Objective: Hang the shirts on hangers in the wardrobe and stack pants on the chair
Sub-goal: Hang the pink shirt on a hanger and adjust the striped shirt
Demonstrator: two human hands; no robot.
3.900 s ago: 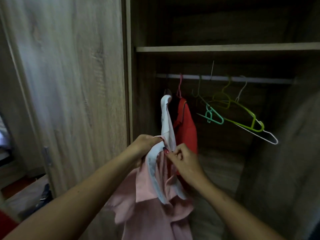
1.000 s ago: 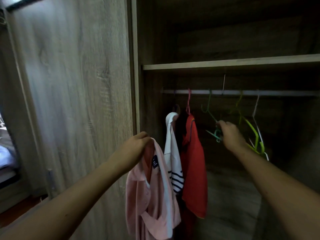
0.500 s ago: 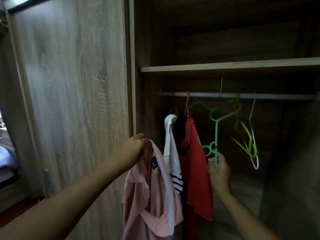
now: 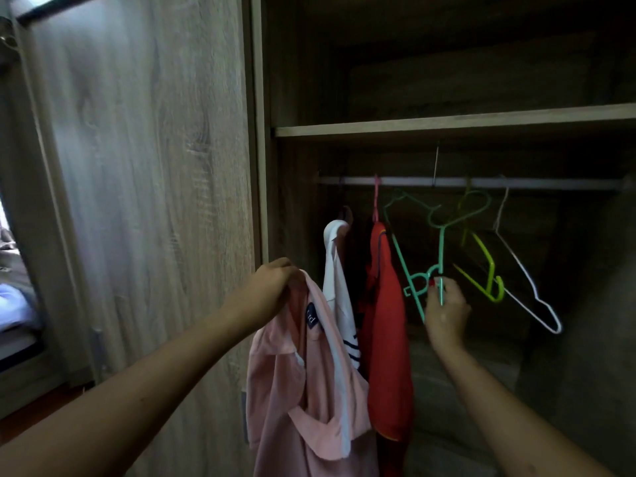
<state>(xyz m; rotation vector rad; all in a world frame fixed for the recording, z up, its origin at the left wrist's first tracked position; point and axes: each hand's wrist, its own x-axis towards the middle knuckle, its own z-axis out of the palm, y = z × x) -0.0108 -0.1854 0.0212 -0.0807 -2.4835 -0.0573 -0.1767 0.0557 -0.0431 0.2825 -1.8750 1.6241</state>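
My left hand (image 4: 272, 287) grips a pink shirt (image 4: 303, 380) by its collar, and the shirt hangs down in front of the open wardrobe. My right hand (image 4: 445, 311) pinches a teal plastic hanger (image 4: 413, 270), tilted steeply and held below the rail (image 4: 550, 183). Its hook points up toward the rail, clear of it. A white striped shirt (image 4: 339, 287) and a red shirt (image 4: 387, 321) hang on the rail's left end.
A lime green hanger (image 4: 485, 263) and a white wire hanger (image 4: 530, 290) hang empty on the rail to the right. A shelf (image 4: 447, 123) runs above the rail. The wardrobe door (image 4: 137, 201) stands open on the left, with a bed glimpsed beyond it.
My right hand reached to the teal hanger, took it off the rail and brought it down toward me. My left hand raised the pink shirt by its collar.
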